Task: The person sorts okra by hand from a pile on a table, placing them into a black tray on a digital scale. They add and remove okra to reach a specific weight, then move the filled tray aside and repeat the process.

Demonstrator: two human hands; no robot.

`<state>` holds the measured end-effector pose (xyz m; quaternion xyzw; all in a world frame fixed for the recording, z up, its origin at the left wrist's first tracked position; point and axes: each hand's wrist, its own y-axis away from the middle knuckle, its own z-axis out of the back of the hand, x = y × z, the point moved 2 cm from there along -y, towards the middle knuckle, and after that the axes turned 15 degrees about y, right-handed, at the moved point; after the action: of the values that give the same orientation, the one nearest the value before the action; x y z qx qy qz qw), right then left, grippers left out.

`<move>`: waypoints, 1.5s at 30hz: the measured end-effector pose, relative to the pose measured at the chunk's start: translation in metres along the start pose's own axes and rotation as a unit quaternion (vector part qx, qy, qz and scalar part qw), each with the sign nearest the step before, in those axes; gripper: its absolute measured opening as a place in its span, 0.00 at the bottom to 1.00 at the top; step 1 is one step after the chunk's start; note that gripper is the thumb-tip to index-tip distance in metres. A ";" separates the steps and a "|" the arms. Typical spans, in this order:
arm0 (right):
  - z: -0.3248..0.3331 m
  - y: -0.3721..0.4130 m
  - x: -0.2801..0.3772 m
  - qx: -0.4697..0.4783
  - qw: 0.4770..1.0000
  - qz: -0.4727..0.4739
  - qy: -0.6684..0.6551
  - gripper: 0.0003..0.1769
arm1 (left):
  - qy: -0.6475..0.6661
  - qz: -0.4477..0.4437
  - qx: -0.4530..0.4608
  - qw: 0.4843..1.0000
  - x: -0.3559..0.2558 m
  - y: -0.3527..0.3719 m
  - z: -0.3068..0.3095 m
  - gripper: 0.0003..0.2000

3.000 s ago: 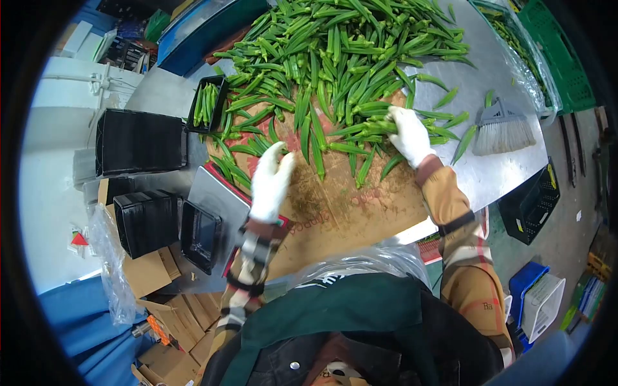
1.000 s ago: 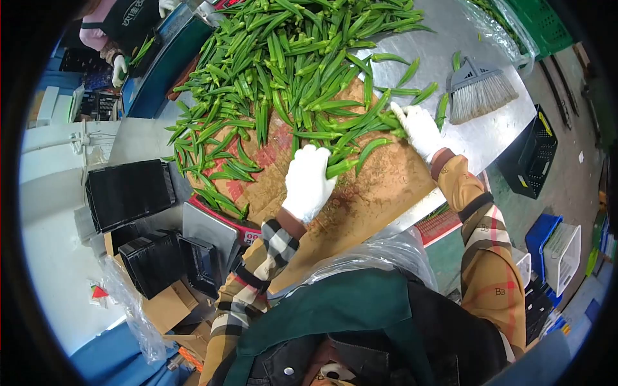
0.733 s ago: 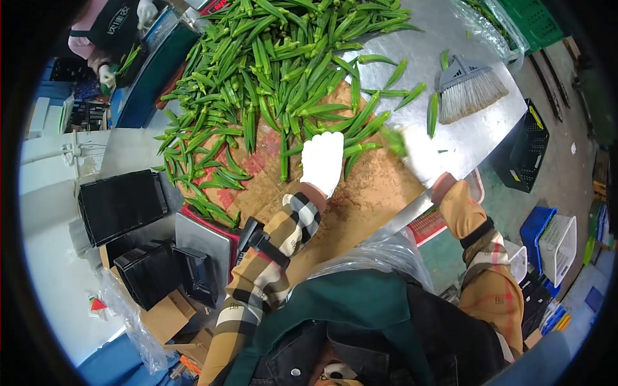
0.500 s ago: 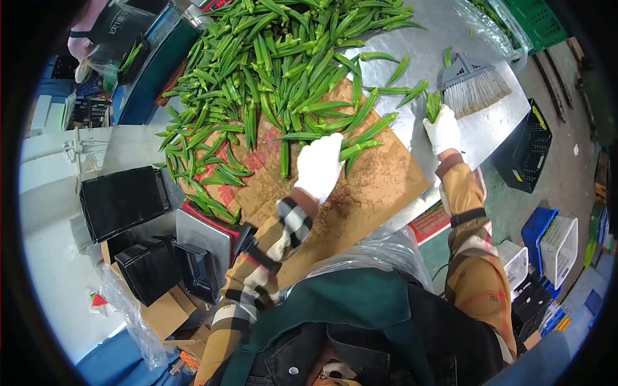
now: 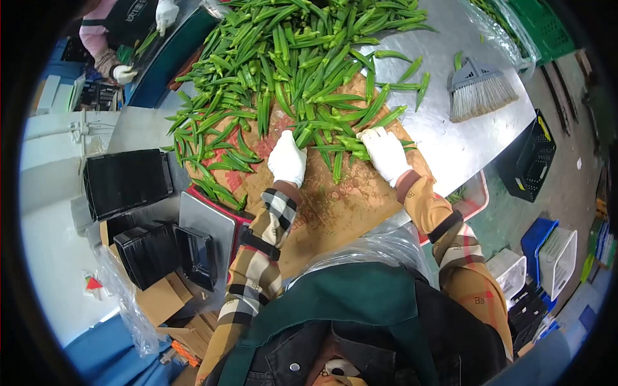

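Note:
A large heap of green okra pods (image 5: 302,71) spreads over a brown cardboard sheet (image 5: 341,212) on a metal table. My left hand (image 5: 288,159), in a white glove, is at the near edge of the heap with its fingers curled in; whatever they hold is hidden. To its right, my right hand (image 5: 384,154), also white-gloved, has its fingers closed over a few okra pods (image 5: 353,147) lying at the edge of the cardboard. Between the two hands several pods point toward me.
A grey brush (image 5: 479,90) lies on the metal table (image 5: 438,135) at the right. Black trays (image 5: 127,183) are stacked at the left beside a grey scale-like plate (image 5: 205,222). A black crate (image 5: 528,157) stands beyond the table. Another person's gloved hand (image 5: 124,73) is at upper left.
My right hand has come left from beside the brush to the okra on the cardboard; the pods it held upright no longer show there. My left hand has moved slightly left.

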<state>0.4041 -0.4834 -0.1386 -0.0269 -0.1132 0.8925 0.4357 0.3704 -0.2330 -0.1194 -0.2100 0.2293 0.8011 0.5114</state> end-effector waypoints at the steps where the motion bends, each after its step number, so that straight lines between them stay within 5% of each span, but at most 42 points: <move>1: 0.001 -0.004 -0.002 0.015 1.000 -0.011 0.005 0.15 | 0.017 0.030 0.016 0.999 0.004 -0.001 0.004 0.21; 5: 0.000 0.002 -0.016 0.033 0.998 -0.061 -0.001 0.13 | 0.263 0.040 0.065 0.962 0.035 0.026 0.029 0.18; 6: 0.001 0.004 -0.020 0.040 0.997 -0.067 -0.009 0.13 | 0.467 0.118 0.159 0.862 0.045 0.038 0.032 0.16; 8: 0.003 0.008 -0.021 0.052 0.993 -0.096 -0.039 0.17 | 0.633 0.227 0.230 0.703 0.038 0.067 0.043 0.14; 10: 0.002 0.011 -0.021 0.058 0.992 -0.105 -0.029 0.20 | 0.711 0.250 0.257 0.605 0.035 0.095 0.047 0.18; 15: 0.014 0.004 -0.011 0.105 0.977 -0.168 -0.076 0.22 | 0.773 0.246 0.263 0.522 0.027 0.138 0.054 0.24; 17: 0.005 0.011 -0.006 0.151 0.912 -0.199 -0.325 0.23 | 0.783 0.227 0.257 0.520 0.028 0.146 0.062 0.26; 20: 0.053 0.015 0.051 0.309 0.697 -0.277 -0.585 0.23 | 0.796 0.190 0.250 0.518 0.023 0.156 0.076 0.27; 22: 0.081 0.013 0.101 0.349 0.659 -0.240 -0.622 0.21 | 0.819 0.168 0.248 0.490 0.024 0.159 0.080 0.26; 26: 0.063 0.013 0.169 0.346 0.490 -0.246 -0.761 0.18 | 0.786 0.151 0.165 0.577 0.048 0.165 0.102 0.22; 27: 0.066 0.009 0.185 0.360 0.440 -0.252 -0.783 0.17 | 0.742 0.141 0.149 0.639 0.055 0.165 0.112 0.22; 31: 0.081 -0.009 0.257 0.388 0.383 -0.203 -0.813 0.19 | 0.667 0.106 0.077 0.734 0.057 0.184 0.189 0.24; 35: 0.100 -0.031 0.351 0.375 0.360 -0.179 -0.835 0.16 | 0.605 0.071 0.034 0.792 0.104 0.197 0.256 0.24; 38: 0.106 -0.049 0.423 0.363 0.391 -0.139 -0.834 0.18 | 0.543 0.063 -0.020 0.837 0.155 0.210 0.306 0.22; 40: 0.108 -0.059 0.466 0.365 0.417 -0.155 -0.818 0.18 | 0.625 0.136 -0.042 0.767 0.187 0.213 0.331 0.21; 42: 0.103 -0.066 0.498 0.382 0.410 -0.158 -0.813 0.18 | 0.629 0.164 -0.016 0.760 0.207 0.217 0.345 0.22; 44: 0.104 -0.069 0.508 0.408 0.351 -0.137 -0.832 0.17 | 0.531 0.212 0.000 0.820 0.228 0.220 0.344 0.30; 45: 0.117 -0.071 0.499 0.444 0.383 -0.155 -0.795 0.15 | 0.493 0.228 0.003 0.839 0.232 0.222 0.343 0.32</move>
<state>0.1332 -0.0713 0.0167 0.9106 0.0021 0.3453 0.2272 0.0417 0.0516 0.0584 -0.5178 0.4949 0.6849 0.1341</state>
